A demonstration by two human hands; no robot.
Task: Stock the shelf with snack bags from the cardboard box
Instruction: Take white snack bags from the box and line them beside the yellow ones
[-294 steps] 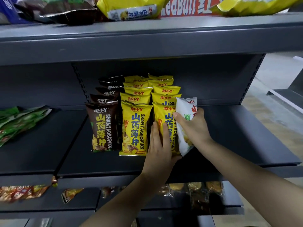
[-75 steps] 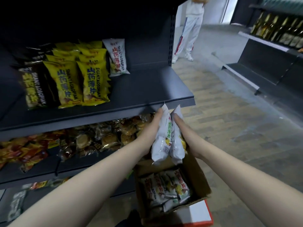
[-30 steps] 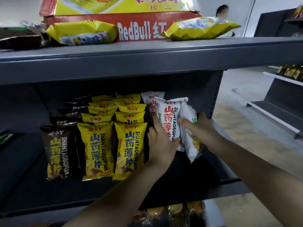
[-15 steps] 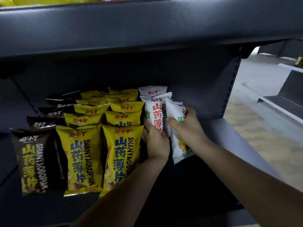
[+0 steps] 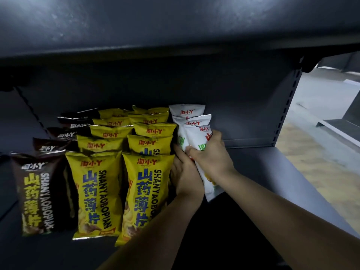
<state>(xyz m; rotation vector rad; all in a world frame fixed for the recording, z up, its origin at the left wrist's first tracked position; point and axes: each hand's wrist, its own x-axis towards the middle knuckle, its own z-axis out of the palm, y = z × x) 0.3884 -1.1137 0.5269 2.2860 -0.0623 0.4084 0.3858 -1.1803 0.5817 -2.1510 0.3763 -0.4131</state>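
Front white bag (image 5: pixel 195 136) is on the shelf (image 5: pixel 272 182), standing upright just right of the yellow bags (image 5: pixel 150 184), and the right hand (image 5: pixel 211 158) has it gripped: thumb across the face, fingers wrapped round the far side. Two more white bags (image 5: pixel 186 112) stand right behind it, touching, one behind the other. The left hand (image 5: pixel 184 174) is wedged between the white stack and the yellow bags, fingers fairly straight, pressed flat against the stack's side and holding nothing. The yellow bags stand in two rows running back. Left of them, a row of brown bags (image 5: pixel 37 191). Over them, the upper shelf (image 5: pixel 175 26); far right of them, pale floor (image 5: pixel 315 162).
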